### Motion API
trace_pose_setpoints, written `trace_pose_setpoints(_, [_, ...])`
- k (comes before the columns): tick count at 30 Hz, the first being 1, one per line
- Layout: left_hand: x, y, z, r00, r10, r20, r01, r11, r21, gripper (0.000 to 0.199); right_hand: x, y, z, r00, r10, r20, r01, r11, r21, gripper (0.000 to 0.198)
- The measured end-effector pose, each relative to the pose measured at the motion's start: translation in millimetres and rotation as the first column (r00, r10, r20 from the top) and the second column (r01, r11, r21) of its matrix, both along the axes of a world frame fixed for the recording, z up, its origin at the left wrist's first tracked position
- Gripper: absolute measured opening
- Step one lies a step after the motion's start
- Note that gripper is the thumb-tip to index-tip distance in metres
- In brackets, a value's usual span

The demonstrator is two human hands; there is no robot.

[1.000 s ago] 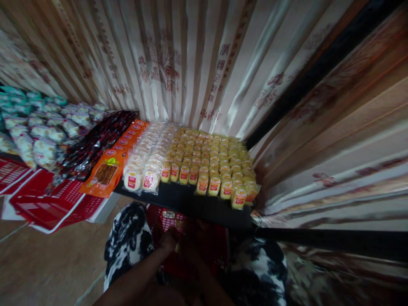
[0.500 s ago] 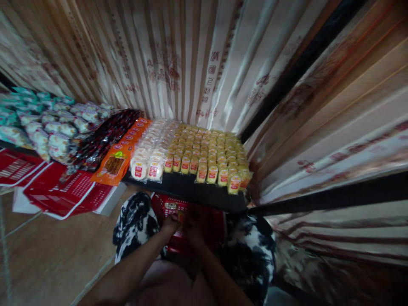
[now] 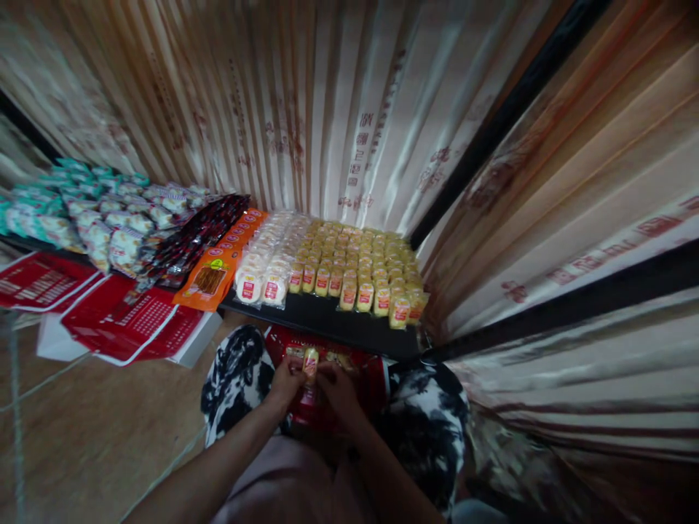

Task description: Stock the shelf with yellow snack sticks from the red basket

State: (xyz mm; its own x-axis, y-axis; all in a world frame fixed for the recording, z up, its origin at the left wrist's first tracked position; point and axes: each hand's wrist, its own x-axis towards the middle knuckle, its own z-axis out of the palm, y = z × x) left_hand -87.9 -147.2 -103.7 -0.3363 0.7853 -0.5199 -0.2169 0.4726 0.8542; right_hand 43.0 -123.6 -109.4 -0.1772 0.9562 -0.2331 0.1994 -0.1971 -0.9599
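Note:
Between my knees, my left hand (image 3: pixel 287 383) and my right hand (image 3: pixel 337 387) pinch a small yellow wrapped snack cake (image 3: pixel 310 362) from either side. Its red label faces up. Below them lies a red printed bag or box (image 3: pixel 365 375). Another wrapped snack (image 3: pixel 295 351) rests on the red surface just beyond my left fingers, and a yellowish wrapped piece (image 3: pixel 341 359) shows behind my right hand. Rows of similar yellow snack cakes (image 3: pixel 357 262) stand on the black shelf (image 3: pixel 322 313) in front of me.
Left along the shelf are white round wrapped cakes (image 3: pixel 261 273), an orange packet (image 3: pixel 215 268), dark red packets (image 3: pixel 199 236) and white-and-teal packets (image 3: pixel 117 218). Red gift bags (image 3: pixel 123 316) lie on the tiled floor (image 3: pixel 103 429). Pleated curtains (image 3: pixel 338 94) hang behind, with black bars (image 3: pixel 590 298) at right.
The view has shifted slightly. My hands have drawn apart a little, and the yellow snack cake between them now shows upright, with its label clearly visible.

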Motion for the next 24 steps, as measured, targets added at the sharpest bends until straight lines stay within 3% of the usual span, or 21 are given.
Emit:
trace_pose_setpoints(13, [-14,17,53.6,0.99,-0.115,0.087,0.107,0.99,0.087,0.026,3,11,42,0.995,0.079,-0.057,-0.077,0.996,0.036,0.015])
trace_pose_setpoints(17, [-19,22,65.2,0.972,-0.227,0.063,0.222,0.972,0.076,0.024,7,13,50,0.993,0.054,0.107,-0.073,0.981,0.179,0.013])
trace_pose_setpoints(20, [-25,27,75.3,0.931,-0.364,-0.028,0.365,0.929,0.063,0.022,12,15,59,0.95,-0.062,0.305,-0.068,0.915,0.397,0.014])
trace_pose_setpoints(24, [-36,35,86.8,0.791,-0.561,-0.245,0.591,0.804,0.069,0.024,17,19,70,0.875,-0.056,0.481,-0.254,0.792,0.555,0.025])
